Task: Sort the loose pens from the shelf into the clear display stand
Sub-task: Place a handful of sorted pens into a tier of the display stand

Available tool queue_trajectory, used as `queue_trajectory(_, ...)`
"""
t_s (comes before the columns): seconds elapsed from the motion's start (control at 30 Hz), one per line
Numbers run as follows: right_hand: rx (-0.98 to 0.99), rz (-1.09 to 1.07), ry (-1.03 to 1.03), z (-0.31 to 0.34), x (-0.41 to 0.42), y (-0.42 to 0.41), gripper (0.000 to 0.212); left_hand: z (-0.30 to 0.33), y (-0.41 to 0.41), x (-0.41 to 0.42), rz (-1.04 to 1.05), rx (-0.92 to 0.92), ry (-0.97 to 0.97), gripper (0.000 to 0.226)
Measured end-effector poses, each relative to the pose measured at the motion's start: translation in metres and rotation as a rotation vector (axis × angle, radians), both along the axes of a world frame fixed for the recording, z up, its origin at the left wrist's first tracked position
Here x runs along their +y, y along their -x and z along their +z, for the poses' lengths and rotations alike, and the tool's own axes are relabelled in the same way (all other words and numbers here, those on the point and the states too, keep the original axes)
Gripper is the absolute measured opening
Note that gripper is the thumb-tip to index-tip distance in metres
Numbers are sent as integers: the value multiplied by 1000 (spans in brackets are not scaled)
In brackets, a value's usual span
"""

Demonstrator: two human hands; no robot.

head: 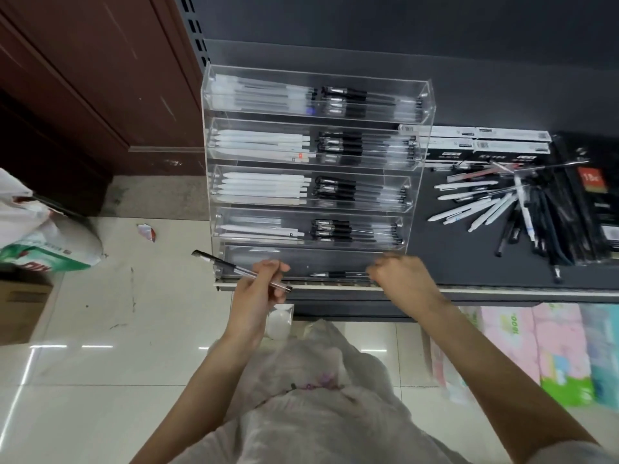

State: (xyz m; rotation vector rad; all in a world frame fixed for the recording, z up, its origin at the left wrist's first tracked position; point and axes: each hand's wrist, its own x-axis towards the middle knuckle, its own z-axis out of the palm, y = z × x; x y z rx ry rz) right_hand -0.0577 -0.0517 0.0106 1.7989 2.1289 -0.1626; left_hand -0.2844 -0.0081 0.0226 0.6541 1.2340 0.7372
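Observation:
A clear display stand [415,182] with several tiers stands on the dark shelf [452,249]; the upper tiers hold white pens on the left and black pens on the right. My left hand [258,289] pinches a black-capped clear pen [231,267] in front of the stand's lowest tier. My right hand [398,276] has its fingers curled at the right end of a black pen [338,273] lying in that lowest tier. Whether those fingers still grip that pen is hidden. A heap of loose white and black pens [502,202] lies on the shelf to the right.
Pen boxes [495,145] sit behind the loose heap, and dark packets [599,202] at the far right. Below the shelf edge are pastel tissue packs [552,349]. A bag [43,242] and a cardboard box [23,306] stand on the tiled floor at left.

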Motion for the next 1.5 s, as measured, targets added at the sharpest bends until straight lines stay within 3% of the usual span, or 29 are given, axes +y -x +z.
queue_trajectory(0.1,-87,59,190,7,14,-1,28,-2,-3,-8,12,29,15,25)
queue_trajectory(0.27,-147,142,221,2,16,2,31,-4,-10,-16,-10,46,17,23)
queue_trajectory(0.37,-62,82,151,1,4,-4,35,-3,-19,-20,-32,50,17,22)
queue_trajectory(0.43,109,0,-23,5,-8,-5,38,-4,-28,-21,-34,42,25,20)
queue_trajectory(0.5,513,-161,-249,13,-20,4,27,-5,-38,-22,-52,19,25,16)
queue_trajectory(0.57,871,-306,-282,20,-28,19,20,-6,-49,-23,-123,-7,-4,13)
queue_trajectory(0.63,958,-359,-295,20,-33,30,14,-4,-62,-23,-205,-33,-58,16)
queue_trajectory(0.7,925,-393,-393,17,-35,29,9,-1,-72,-23,-248,-31,-83,18)
queue_trajectory(0.77,808,-410,-509,15,-37,13,6,0,-73,-19,-326,93,-127,29)
queue_trajectory(0.83,600,-395,-624,13,-41,-7,3,-5,-60,-11,-433,387,-244,35)
queue_trajectory(0.9,393,-330,-692,11,-44,-24,4,-10,-40,-2,-446,691,-425,28)
queue_trajectory(1.0,220,-237,-657,0,-40,-34,10,-20,-20,8,-361,869,-682,17)
queue_trajectory(1.13,92,-140,-479,-10,-27,-24,24,-37,-21,15,-626,1057,-843,22)
queue_trajectory(1.23,1,-99,-293,-7,-23,-15,26,-42,-29,12,-766,1050,-784,28)
queue_trajectory(1.4,-78,-75,-75,2,-17,2,27,-42,-41,7,-775,957,-703,26)
queue_trajectory(1.5,-94,-78,-67,-3,-8,4,36,-44,-45,9,-777,960,-679,27)
